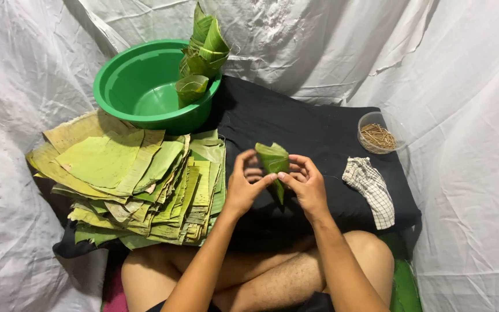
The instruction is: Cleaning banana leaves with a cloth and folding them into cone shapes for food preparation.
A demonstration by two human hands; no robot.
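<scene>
From the head camera, looking down: both hands meet over the black cloth [319, 133], and between them sits a folded green leaf cone [272, 160]. The left hand [244, 185] curls around the cone's left side, thumb and fingertips closed on the leaf. The right hand [306, 184] is closed on the cone's right edge, its thumb pressing near the lower tip and touching the left hand's fingertips. The cone's wide mouth points up and away from the person, and its narrow end hangs down between the two thumbs.

Just left of the left hand lies a thick stack of cut leaf sheets [140, 185], fanned out in yellow-green layers. Beyond that stack, up and left of the hands, stands a green plastic basin [140, 86]; finished leaf cones [204, 49], nested into one another, lean over its far rim.

To the right of the right hand, a checked cloth [371, 188] lies crumpled on the black cloth. Farther up and right is a small clear bowl of thin sticks [378, 134]. White sheeting [469, 75] hangs all around. The person's bare crossed legs [261, 277] are below the hands.
</scene>
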